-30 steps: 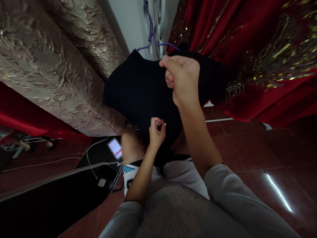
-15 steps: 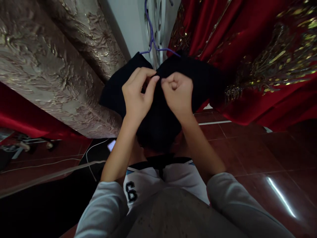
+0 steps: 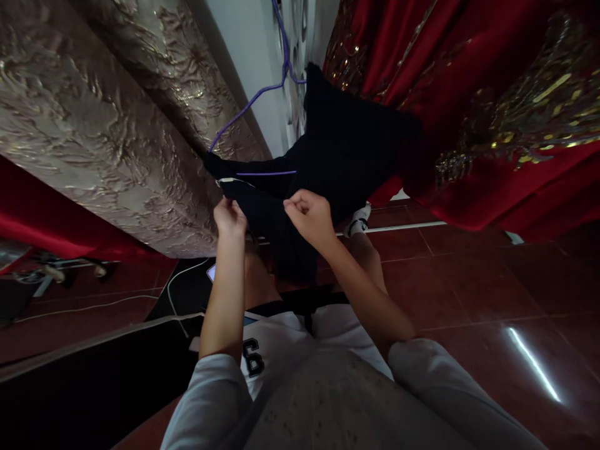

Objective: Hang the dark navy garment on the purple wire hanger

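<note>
A black garment (image 3: pixel 347 144) hangs on a purple wire hanger (image 3: pixel 255 97) in front of me, the hanger tilted with its left end bare and its hook up near the wall. My left hand (image 3: pixel 229 217) is closed on the garment's lower left edge, just under the hanger's left corner. Pinching the dark cloth near its middle, my right hand (image 3: pixel 309 215) is closed too. The two hands are close together below the hanger's bottom bar.
A beige embossed curtain (image 3: pixel 94 125) hangs at the left and a red cloth with gold embroidery (image 3: pixel 492 106) at the right. Red floor tiles (image 3: pixel 469 281) lie below. A black surface (image 3: pixel 94 375) with white cables sits at lower left.
Both hands dropped from the garment's top to its lower edge. The hanger tilted, its left arm slid out of the garment, and the cloth shifted to the right.
</note>
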### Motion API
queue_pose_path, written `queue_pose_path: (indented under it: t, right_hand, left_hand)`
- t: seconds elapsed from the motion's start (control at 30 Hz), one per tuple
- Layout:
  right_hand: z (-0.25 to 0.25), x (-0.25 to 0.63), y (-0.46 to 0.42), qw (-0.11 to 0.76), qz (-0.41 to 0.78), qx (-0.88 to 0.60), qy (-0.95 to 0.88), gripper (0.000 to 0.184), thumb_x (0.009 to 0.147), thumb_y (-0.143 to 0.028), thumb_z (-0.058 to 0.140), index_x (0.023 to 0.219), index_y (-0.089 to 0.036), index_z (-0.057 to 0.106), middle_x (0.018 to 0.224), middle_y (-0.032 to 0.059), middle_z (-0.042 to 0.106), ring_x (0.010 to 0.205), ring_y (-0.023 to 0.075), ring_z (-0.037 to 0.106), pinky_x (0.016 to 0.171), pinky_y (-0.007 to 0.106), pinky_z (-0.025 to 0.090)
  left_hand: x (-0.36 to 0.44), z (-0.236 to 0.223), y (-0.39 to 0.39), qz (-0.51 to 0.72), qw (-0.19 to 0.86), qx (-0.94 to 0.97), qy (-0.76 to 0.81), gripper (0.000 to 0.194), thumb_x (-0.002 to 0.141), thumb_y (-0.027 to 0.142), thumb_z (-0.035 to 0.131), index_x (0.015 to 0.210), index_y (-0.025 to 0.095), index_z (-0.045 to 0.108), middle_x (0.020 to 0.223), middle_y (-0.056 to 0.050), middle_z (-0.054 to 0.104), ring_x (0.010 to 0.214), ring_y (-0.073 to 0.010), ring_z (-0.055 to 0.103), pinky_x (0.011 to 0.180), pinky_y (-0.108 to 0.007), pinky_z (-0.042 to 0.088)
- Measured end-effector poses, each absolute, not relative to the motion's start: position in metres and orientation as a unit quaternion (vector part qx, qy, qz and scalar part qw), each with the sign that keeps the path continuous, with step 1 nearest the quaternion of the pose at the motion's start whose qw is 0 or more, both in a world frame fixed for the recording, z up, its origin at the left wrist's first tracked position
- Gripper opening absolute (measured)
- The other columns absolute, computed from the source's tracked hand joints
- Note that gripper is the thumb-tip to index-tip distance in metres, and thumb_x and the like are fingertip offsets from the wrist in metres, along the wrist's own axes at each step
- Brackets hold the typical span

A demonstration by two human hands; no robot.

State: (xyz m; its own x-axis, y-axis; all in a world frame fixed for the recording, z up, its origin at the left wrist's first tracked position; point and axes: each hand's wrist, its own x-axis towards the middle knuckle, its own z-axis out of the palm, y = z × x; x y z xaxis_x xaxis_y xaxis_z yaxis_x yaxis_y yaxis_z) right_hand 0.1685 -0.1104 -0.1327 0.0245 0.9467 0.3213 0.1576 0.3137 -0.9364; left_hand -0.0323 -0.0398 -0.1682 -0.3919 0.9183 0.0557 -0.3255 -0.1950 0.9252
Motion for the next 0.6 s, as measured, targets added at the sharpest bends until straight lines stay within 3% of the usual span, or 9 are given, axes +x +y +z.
queue_pose_path:
  t: [0.13, 0.27, 0.33, 0.43, 0.53, 0.6]
  right_hand:
    - [-0.161, 0.202, -0.133, 0.597, 0.434, -0.497, -0.457, 0.021, 0.082, -0.039, 0.065, 0.073, -0.021, 0.059, 0.053, -0.0052, 0.046, 0.049, 0.0092, 0.039, 0.050, 0.026, 0.026]
    - [-0.179, 0.226, -0.160, 0.631, 0.442, -0.504, -0.391, 0.016, 0.084, -0.037, 0.067, 0.076, -0.024, 0.061, 0.051, -0.0050, 0.043, 0.048, 0.0104, 0.037, 0.050, 0.027, 0.026]
    - [-0.184, 0.233, -0.166, 0.626, 0.440, -0.510, -0.392, 0.016, 0.085, -0.036, 0.067, 0.076, -0.024, 0.062, 0.052, -0.0042, 0.045, 0.050, 0.0109, 0.039, 0.052, 0.028, 0.028]
    - [-0.184, 0.240, -0.166, 0.589, 0.416, -0.554, -0.416, 0.020, 0.085, -0.039, 0.067, 0.076, -0.022, 0.061, 0.060, -0.0022, 0.052, 0.058, 0.0124, 0.048, 0.059, 0.029, 0.037]
    - [-0.175, 0.237, -0.161, 0.545, 0.372, -0.567, -0.494, 0.027, 0.080, -0.043, 0.074, 0.091, -0.020, 0.065, 0.090, 0.0036, 0.068, 0.087, 0.0181, 0.062, 0.080, 0.032, 0.048]
    - [-0.164, 0.226, -0.157, 0.513, 0.378, -0.514, -0.573, 0.047, 0.075, -0.042, 0.080, 0.114, -0.021, 0.064, 0.119, 0.0072, 0.068, 0.110, 0.0225, 0.063, 0.097, 0.037, 0.049]
  left_hand:
    - [-0.016, -0.171, -0.070, 0.653, 0.417, 0.405, 0.486, 0.005, 0.090, 0.017, 0.064, 0.086, 0.016, 0.067, 0.071, 0.000, 0.064, 0.064, -0.0131, 0.056, 0.063, -0.022, 0.047]
    - [-0.020, -0.149, -0.085, 0.435, 0.299, 0.663, 0.531, 0.016, 0.078, 0.005, 0.070, 0.068, 0.015, 0.063, 0.062, 0.001, 0.059, 0.060, -0.0131, 0.049, 0.058, -0.023, 0.035]
    - [-0.017, -0.139, -0.090, 0.371, 0.305, 0.727, 0.491, 0.013, 0.083, 0.010, 0.069, 0.071, 0.015, 0.064, 0.065, 0.000, 0.060, 0.062, -0.0136, 0.051, 0.060, -0.024, 0.036]
    - [-0.001, -0.129, -0.100, 0.439, 0.357, 0.709, 0.421, 0.012, 0.095, 0.026, 0.063, 0.086, 0.017, 0.066, 0.075, -0.001, 0.062, 0.067, -0.0143, 0.056, 0.066, -0.025, 0.043]
    - [0.024, -0.121, -0.114, 0.521, 0.376, 0.661, 0.387, 0.016, 0.096, 0.033, 0.064, 0.090, 0.018, 0.065, 0.079, -0.001, 0.063, 0.072, -0.0148, 0.060, 0.070, -0.025, 0.047]
    - [0.040, -0.115, -0.123, 0.527, 0.363, 0.667, 0.381, 0.015, 0.096, 0.034, 0.066, 0.093, 0.018, 0.067, 0.084, -0.002, 0.065, 0.076, -0.0156, 0.062, 0.072, -0.025, 0.050]
